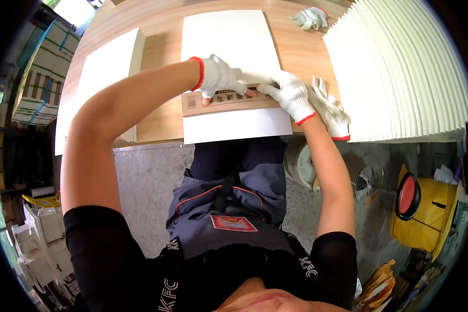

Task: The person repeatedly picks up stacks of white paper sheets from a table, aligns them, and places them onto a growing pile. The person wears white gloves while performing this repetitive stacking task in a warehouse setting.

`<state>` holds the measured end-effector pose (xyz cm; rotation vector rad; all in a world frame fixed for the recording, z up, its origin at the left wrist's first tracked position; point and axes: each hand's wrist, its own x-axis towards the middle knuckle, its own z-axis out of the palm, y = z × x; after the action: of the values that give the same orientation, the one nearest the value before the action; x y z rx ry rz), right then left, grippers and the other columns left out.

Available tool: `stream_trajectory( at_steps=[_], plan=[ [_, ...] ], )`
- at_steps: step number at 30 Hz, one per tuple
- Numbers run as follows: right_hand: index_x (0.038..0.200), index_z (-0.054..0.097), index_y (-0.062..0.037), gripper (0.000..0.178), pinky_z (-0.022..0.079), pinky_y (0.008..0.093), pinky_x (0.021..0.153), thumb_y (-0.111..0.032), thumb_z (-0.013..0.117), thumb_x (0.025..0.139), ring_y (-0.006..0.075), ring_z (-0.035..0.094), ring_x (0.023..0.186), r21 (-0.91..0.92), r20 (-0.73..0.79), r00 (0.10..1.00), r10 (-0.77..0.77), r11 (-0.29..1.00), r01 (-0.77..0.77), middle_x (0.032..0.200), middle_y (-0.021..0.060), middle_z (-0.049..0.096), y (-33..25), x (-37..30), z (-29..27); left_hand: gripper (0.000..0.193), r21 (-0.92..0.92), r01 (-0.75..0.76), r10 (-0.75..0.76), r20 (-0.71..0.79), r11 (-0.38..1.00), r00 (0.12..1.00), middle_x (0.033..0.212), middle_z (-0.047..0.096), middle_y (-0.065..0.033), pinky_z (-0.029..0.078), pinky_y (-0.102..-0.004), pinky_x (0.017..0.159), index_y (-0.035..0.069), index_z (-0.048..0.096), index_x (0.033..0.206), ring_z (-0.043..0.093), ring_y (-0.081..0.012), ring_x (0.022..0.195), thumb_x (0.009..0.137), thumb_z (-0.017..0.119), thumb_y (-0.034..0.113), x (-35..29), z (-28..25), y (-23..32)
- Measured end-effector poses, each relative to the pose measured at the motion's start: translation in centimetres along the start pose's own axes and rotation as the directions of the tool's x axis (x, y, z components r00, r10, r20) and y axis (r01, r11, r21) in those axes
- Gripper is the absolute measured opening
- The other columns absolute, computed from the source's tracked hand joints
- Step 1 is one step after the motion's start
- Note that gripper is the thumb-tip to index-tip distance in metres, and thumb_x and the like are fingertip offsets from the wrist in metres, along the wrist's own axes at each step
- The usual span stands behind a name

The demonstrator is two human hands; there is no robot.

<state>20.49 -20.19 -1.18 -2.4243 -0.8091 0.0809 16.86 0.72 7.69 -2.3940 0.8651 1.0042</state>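
Press the brown printed strip (231,107) evenly, square to the white sheet (239,127); left hand's (218,77) grip spreads apart, right hand's (292,94) I cannot tell.

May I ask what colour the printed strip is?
The printed strip is brown with dark lettering; head view.

Gloved hands, two: left hand (218,77), right hand (292,96). Loose gloves, two: far glove (312,18), near glove (334,115). White stacks, two: left stack (108,67), right stack (400,78). Brown printed strip (231,105), one.
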Motion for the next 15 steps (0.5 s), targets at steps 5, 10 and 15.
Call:
stream_trajectory(
  at_steps=[5,10,15],
  plan=[
    [0.1,0.069,-0.0171,0.021,0.049,0.0382,0.083,-0.035,0.065,0.09,0.0237,0.063,0.096,-0.447,-0.384,0.891,-0.241,0.893,0.049,0.104,0.0017,0.069,1.5,-3.2,-2.8,0.117,-0.055,0.013,-0.01,0.048,0.998,0.999,0.15,0.034,-0.0023,0.057,-0.0442,0.091,0.053,0.024,0.149,0.059,-0.0313,0.118,0.064,0.085,0.002,0.4,-0.1,-0.5],
    [0.123,0.064,-0.0213,0.033,0.049,0.0399,0.086,-0.025,0.06,0.09,0.0242,0.063,0.097,-0.49,-0.119,0.986,-0.119,0.87,0.045,0.112,0.0018,0.068,6.6,-7.1,-4.3,0.111,-0.036,0.007,-0.005,0.068,0.999,0.998,0.15,0.034,-0.0022,0.055,-0.0468,0.093,0.049,0.03,0.148,0.058,-0.0314,0.12,0.063,0.086,0.004,1.5,-0.2,-0.7],
    [0.1,0.064,-0.0081,0.035,0.054,0.0339,0.062,-0.041,0.055,0.094,0.0224,0.067,0.067,-0.509,0.121,0.885,-0.449,0.738,0.444,0.095,0.0058,0.068,-3.1,-3.0,-1.2,0.102,0.016,-0.069,0.069,-0.02,0.998,0.997,0.146,0.039,-0.0038,0.055,-0.0482,0.091,0.039,0.035,0.147,0.058,-0.0317,0.119,0.063,0.089,0.016,1.6,0.5,-1.7]
  ],
)
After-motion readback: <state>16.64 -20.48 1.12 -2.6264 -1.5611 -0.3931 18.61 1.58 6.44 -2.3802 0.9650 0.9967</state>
